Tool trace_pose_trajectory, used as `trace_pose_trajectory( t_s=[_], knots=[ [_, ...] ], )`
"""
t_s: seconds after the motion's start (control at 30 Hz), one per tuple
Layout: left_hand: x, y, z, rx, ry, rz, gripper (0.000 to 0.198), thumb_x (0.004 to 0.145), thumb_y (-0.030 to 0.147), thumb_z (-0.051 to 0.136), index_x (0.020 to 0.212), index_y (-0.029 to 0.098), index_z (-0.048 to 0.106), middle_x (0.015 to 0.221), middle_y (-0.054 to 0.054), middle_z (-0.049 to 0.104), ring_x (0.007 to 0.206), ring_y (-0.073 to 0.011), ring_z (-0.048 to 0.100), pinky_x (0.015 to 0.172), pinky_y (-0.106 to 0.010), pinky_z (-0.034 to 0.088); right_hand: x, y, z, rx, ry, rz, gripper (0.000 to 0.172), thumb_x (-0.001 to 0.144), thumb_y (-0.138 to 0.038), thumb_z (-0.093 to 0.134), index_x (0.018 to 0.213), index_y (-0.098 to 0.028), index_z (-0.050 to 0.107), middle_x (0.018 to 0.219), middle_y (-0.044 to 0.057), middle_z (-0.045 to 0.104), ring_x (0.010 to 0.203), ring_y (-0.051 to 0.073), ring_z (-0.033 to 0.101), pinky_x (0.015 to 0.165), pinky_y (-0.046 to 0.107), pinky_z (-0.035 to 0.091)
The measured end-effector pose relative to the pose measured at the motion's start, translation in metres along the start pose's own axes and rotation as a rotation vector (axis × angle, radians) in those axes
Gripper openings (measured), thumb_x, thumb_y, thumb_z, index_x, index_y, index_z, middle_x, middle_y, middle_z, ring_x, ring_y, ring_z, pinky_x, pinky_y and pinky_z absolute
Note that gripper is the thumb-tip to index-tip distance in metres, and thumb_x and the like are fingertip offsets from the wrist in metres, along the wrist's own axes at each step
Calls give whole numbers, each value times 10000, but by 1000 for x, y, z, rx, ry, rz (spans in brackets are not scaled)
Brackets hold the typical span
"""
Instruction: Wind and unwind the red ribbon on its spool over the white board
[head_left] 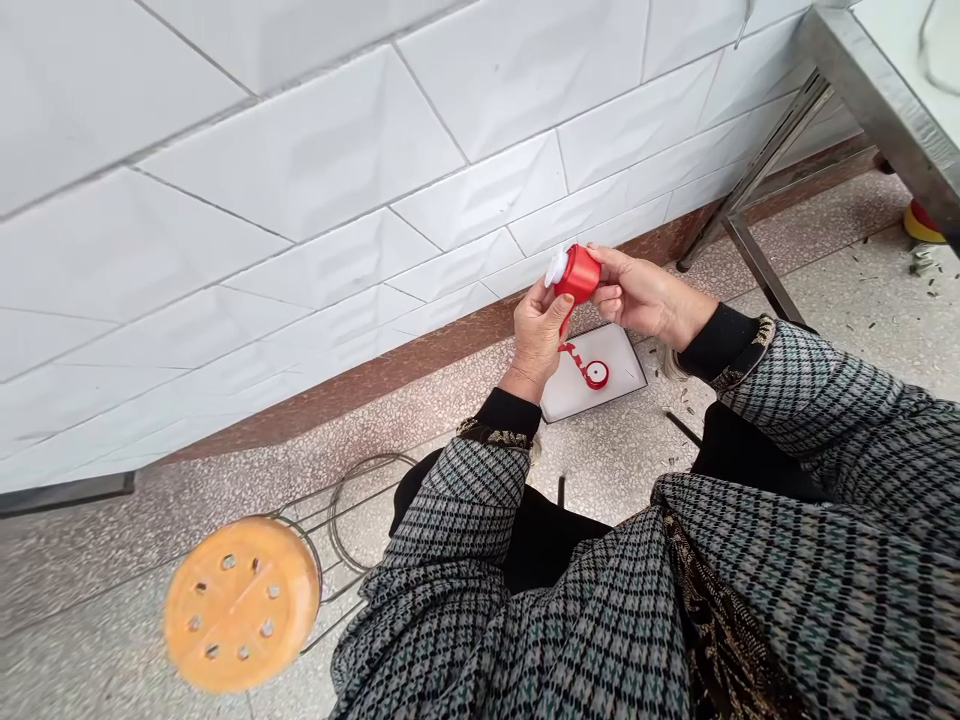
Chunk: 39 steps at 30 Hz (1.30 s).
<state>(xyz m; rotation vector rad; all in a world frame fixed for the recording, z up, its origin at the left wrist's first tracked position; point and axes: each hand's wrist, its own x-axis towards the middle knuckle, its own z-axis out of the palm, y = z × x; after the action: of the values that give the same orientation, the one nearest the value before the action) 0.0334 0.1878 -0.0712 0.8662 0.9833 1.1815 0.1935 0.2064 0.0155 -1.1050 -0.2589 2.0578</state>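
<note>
Both my hands are raised in front of the tiled wall, around a roll of red ribbon with a white end piece. My left hand grips the roll from below and the left, its thumb across the red ribbon. On the other side, the fingers of my right hand are closed against the roll's right edge. Below my hands, a white tray or board with a dark rim lies on the floor. A second, smaller red-and-white roll rests on it, with a crinkled red strip trailing to the left.
An orange round stool with holes in its seat and metal legs stands at lower left. The white tiled wall rises ahead. A metal-framed table is at upper right; small scraps lie on the speckled floor beneath it.
</note>
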Motion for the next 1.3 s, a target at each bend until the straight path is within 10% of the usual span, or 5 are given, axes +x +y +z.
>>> trace_pose_trajectory(
  t_s=[0.13,0.5,0.8,1.0,1.3],
  knots=[
    [-7,1,8,-29,35,-21,547,658,656,955,882,226,701,533,100,433,388,-38,273,359,-230,214,1,4,4,27,-13,-56,167,1043,-298,716,1035,-203,578,609,-98,457,419,34,325,377,120,310],
    [-13,29,-14,461,74,115,264,789,406,868,775,188,720,588,56,545,537,-88,431,548,-239,354,0,-9,14,136,193,0,226,1105,-131,519,890,-173,575,541,-81,437,370,21,294,331,80,284],
    [-8,20,-26,428,43,52,276,782,417,850,799,190,696,731,18,657,677,-129,561,707,-259,474,2,-11,17,175,101,183,262,1116,-151,474,873,-175,567,529,-79,424,340,18,302,308,79,272],
    [1,28,-29,217,-76,18,766,468,427,1044,1128,223,711,1212,-99,779,1146,-253,718,937,-316,576,-1,-12,13,118,-47,335,286,1114,-185,448,837,-181,520,516,-85,409,316,17,259,273,88,228],
    [-5,39,-23,82,-166,-206,661,514,535,1031,955,203,668,527,124,478,359,-12,224,352,-192,170,-3,-13,9,275,-66,322,252,1115,-201,464,865,-189,497,524,-94,390,323,20,288,281,87,244]
  ],
)
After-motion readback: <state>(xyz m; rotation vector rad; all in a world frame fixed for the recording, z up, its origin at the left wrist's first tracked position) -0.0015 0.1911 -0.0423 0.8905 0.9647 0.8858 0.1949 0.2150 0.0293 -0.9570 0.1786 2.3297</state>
